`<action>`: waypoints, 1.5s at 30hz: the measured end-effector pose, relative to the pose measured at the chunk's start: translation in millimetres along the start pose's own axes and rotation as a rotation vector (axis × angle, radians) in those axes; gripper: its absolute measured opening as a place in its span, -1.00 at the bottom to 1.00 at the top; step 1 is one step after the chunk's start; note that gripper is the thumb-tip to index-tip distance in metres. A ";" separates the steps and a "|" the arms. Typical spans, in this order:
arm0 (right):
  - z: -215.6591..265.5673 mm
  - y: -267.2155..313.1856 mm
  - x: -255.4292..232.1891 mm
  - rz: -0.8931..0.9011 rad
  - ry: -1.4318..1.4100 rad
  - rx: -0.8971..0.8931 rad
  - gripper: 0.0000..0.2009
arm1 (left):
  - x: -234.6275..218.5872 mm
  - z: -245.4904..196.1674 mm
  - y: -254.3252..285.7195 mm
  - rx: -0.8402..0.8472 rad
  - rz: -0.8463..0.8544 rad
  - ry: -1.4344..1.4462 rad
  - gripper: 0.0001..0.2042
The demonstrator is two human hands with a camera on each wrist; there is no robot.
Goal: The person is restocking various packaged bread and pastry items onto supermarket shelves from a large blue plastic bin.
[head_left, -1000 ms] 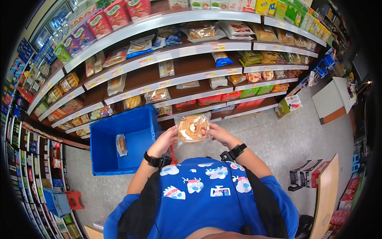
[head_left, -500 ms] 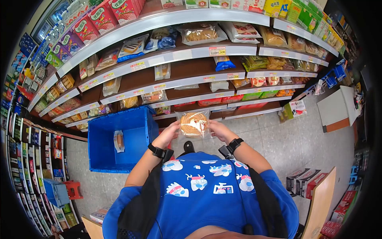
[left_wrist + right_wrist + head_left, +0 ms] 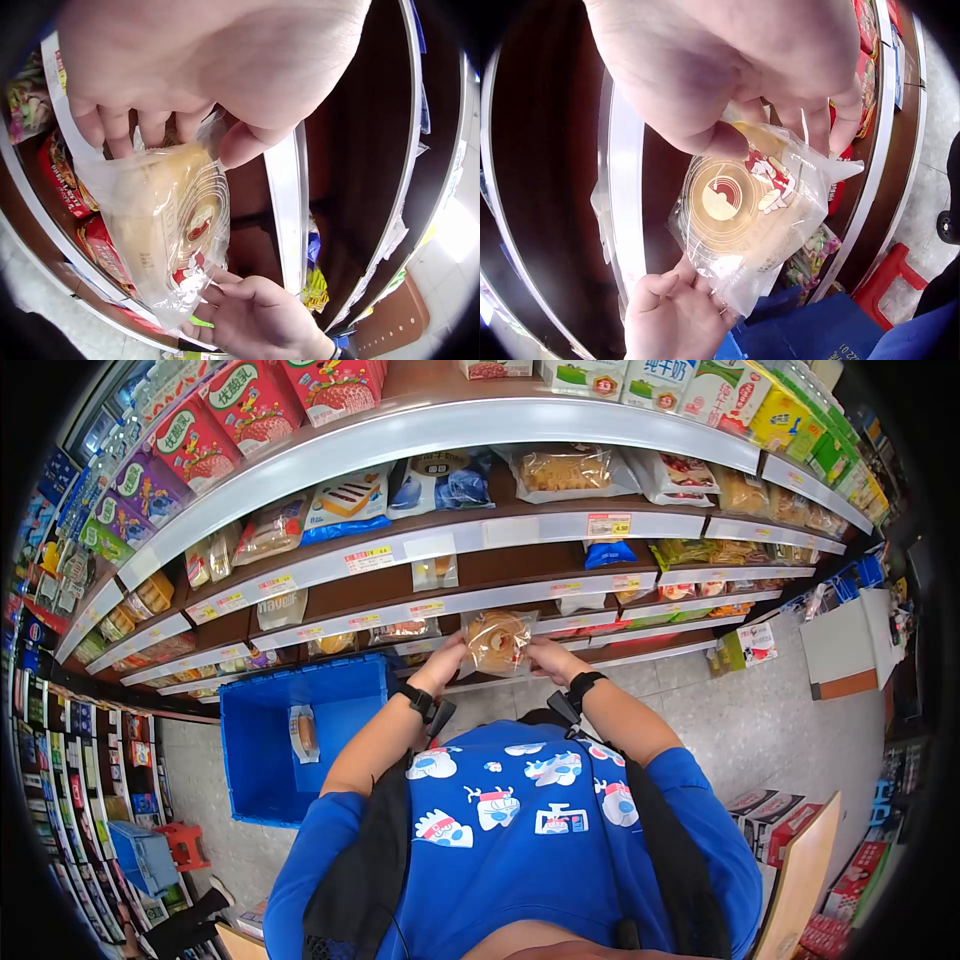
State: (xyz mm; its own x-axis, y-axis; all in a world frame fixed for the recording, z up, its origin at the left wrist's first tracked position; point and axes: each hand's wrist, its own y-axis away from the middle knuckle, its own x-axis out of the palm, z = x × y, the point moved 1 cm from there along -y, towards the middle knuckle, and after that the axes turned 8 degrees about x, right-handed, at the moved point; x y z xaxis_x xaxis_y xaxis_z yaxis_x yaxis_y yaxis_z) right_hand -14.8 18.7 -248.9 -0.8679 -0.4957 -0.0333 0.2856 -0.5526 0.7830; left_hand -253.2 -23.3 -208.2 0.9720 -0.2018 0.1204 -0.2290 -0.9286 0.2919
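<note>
A round, flat bread in a clear plastic bag (image 3: 497,641) is held between both hands, out in front of the lower shelves. My left hand (image 3: 440,666) pinches the bag's left edge between thumb and fingers. On the opposite edge, my right hand (image 3: 556,660) grips the plastic the same way. The left wrist view shows the bag (image 3: 169,225) with a brown ring print and a small red figure on its front. Below and left of the hands stands a blue crate (image 3: 270,780), with one wrapped bread roll (image 3: 304,734) lying in it.
Shelves (image 3: 520,530) of packaged bread curve across the front, with drink cartons (image 3: 245,405) on top. A red stool (image 3: 889,281) shows beside the crate in the right wrist view. Stacked boxes (image 3: 775,822) and a wooden panel (image 3: 805,880) stand at the right.
Both hands have moved forward with the bagged bread, closer to the shelves, and now overlap a lower shelf edge. The shelves appear larger. The roll stays in the crate.
</note>
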 end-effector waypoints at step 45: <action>21.0 -71.9 -77.4 -0.014 -0.064 -0.024 -0.60 | -8.2 15.3 -87.4 0.097 -0.206 -0.291 -0.53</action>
State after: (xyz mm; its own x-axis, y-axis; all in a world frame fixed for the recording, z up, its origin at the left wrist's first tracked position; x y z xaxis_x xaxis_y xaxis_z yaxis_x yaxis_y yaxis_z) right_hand 23.3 110.9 -289.5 -0.8959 -0.4442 -0.0040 0.2818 -0.5754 0.7678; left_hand -240.3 54.8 -249.2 0.9748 -0.0747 -0.2102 -0.0345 -0.9814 0.1887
